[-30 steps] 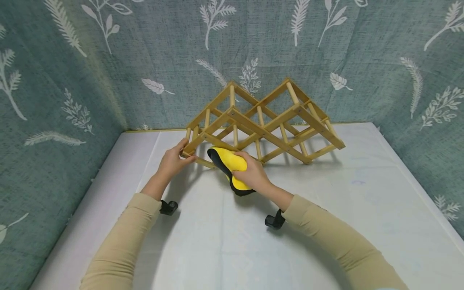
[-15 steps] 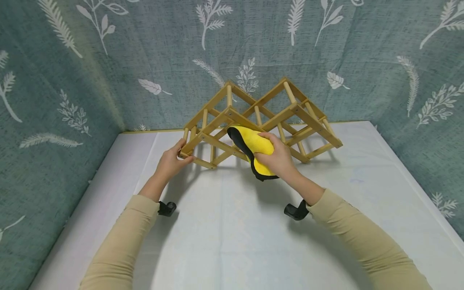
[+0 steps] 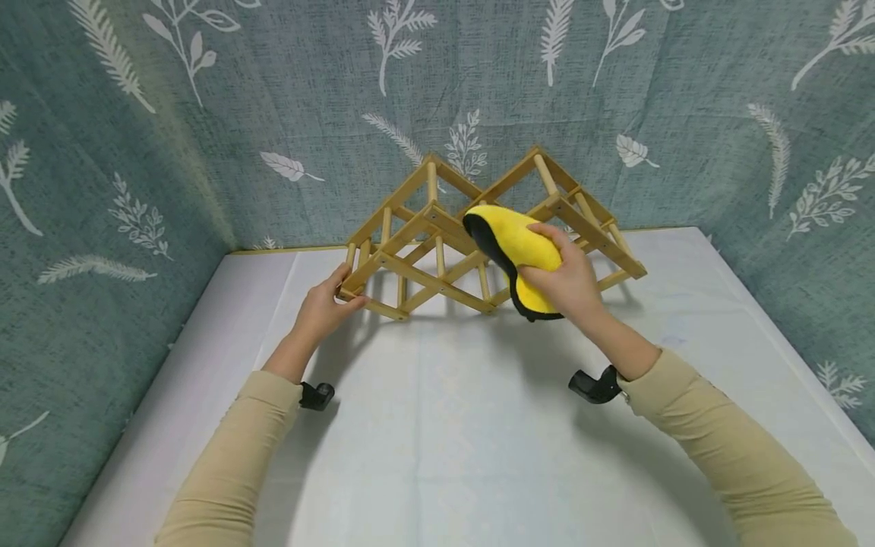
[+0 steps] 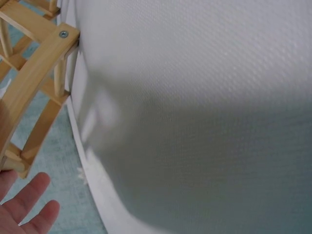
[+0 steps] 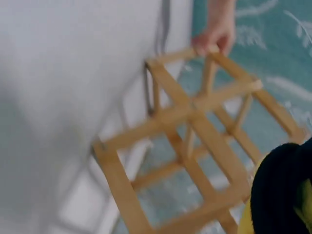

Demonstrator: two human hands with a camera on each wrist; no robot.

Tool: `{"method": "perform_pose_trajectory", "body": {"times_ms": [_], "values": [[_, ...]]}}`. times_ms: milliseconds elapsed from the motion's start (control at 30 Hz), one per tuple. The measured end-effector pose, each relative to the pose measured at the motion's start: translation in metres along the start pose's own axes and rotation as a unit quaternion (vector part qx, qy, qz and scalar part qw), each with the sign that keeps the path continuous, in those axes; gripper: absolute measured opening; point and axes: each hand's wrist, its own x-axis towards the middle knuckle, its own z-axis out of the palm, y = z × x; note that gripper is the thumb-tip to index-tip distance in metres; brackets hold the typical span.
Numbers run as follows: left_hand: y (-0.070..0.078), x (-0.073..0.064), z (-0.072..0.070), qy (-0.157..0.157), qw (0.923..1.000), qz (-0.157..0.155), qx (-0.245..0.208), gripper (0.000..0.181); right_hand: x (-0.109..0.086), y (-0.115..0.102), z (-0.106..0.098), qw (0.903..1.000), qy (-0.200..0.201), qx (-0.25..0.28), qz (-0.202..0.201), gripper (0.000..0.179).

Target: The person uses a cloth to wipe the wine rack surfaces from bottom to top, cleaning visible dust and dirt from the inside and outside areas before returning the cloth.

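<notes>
A folding wooden wine rack (image 3: 443,288), made of crossed slats and round dowels, stands in a zigzag at the back of the white surface. My left hand (image 3: 321,308) grips its lower left corner between thumb and fingers; in the left wrist view several fingertips (image 4: 30,197) show beside the rack's end. Bunched in my right hand (image 3: 573,277) is a yellow cloth (image 3: 519,243) with a black edge, held in front of the rack's right half and overlapping its slats. The right wrist view shows the cloth's dark side (image 5: 278,190) at the lower right corner.
A white cover (image 3: 437,425) lies under the rack. Blue-green fabric walls (image 3: 301,99) with white leaf prints rise behind and on both sides, the back one close behind the rack. Black camera mounts (image 3: 595,385) sit at both wrists.
My right hand has moved right and upward along the rack's front with the yellow cloth, from near the left end to the right half. My left hand keeps its hold on the corner.
</notes>
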Motion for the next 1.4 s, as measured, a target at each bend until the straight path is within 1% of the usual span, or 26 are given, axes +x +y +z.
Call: {"method": "perform_pose_trajectory", "body": {"times_ms": [100,233,367,400,467,533,633,667,733,767,867,967,1033,1100,1200,1233,1400], "values": [[-0.001,0.0,0.0,-0.001,1.0,0.003,-0.001,0.062,0.005,-0.004,-0.014,0.9994,0.033,0.005,-0.014,0.054],[-0.001,-0.001,-0.001,-0.002,1.0,0.005,-0.003,0.066,0.004,-0.01,-0.026,0.9989,0.042,0.011,-0.019,0.055],[0.0,0.0,-0.002,-0.002,1.0,0.005,0.002,0.069,-0.003,-0.016,-0.024,0.9973,0.062,0.028,-0.029,0.054],[0.0,0.0,-0.002,-0.003,1.0,0.005,0.004,0.071,-0.005,-0.016,-0.022,0.9966,0.068,0.031,-0.034,0.054],[0.0,0.0,-0.003,-0.003,0.9999,0.007,0.008,0.071,-0.011,-0.018,-0.014,0.9961,0.065,0.04,-0.045,0.053],[-0.001,0.0,-0.004,0.0,0.9999,0.01,0.013,0.073,-0.017,-0.019,-0.003,0.9972,0.038,0.046,-0.045,0.054],[-0.002,0.0,-0.005,0.001,0.9997,0.014,0.019,0.072,-0.025,-0.021,0.019,0.9986,-0.032,0.04,-0.016,0.054],[-0.002,0.0,-0.006,0.002,0.9997,0.015,0.02,0.071,-0.027,-0.021,0.028,0.9977,-0.055,0.038,-0.005,0.054],[-0.003,0.001,-0.006,0.003,0.9995,0.02,0.022,0.064,-0.028,-0.021,0.045,0.995,-0.095,0.029,0.013,0.055],[-0.003,0.001,-0.006,0.003,0.9995,0.022,0.023,0.059,-0.027,-0.022,0.053,0.9936,-0.108,0.025,0.02,0.056],[-0.004,0.002,-0.006,0.008,0.999,0.034,0.028,0.048,-0.02,-0.023,0.077,0.9904,-0.134,0.019,0.026,0.056],[-0.005,0.003,-0.006,0.011,0.9986,0.039,0.035,0.043,-0.011,-0.027,0.096,0.9887,-0.145,0.015,0.037,0.057],[-0.005,0.003,-0.005,0.01,0.9984,0.04,0.039,0.044,-0.004,-0.032,0.105,0.9881,-0.144,0.02,0.049,0.057],[-0.005,0.004,-0.004,0.011,0.9983,0.041,0.04,0.045,0.001,-0.036,0.112,0.988,-0.137,0.037,0.061,0.057],[-0.005,0.003,-0.004,0.014,0.9984,0.041,0.037,0.046,0.007,-0.043,0.116,0.988,-0.111,0.084,0.068,0.056],[-0.005,0.003,-0.005,0.016,0.9984,0.042,0.036,0.046,0.009,-0.045,0.116,0.9878,-0.099,0.101,0.065,0.055],[-0.005,0.002,-0.006,0.016,0.9984,0.042,0.035,0.046,0.011,-0.048,0.112,0.9875,-0.03,0.15,0.038,0.05]]}}
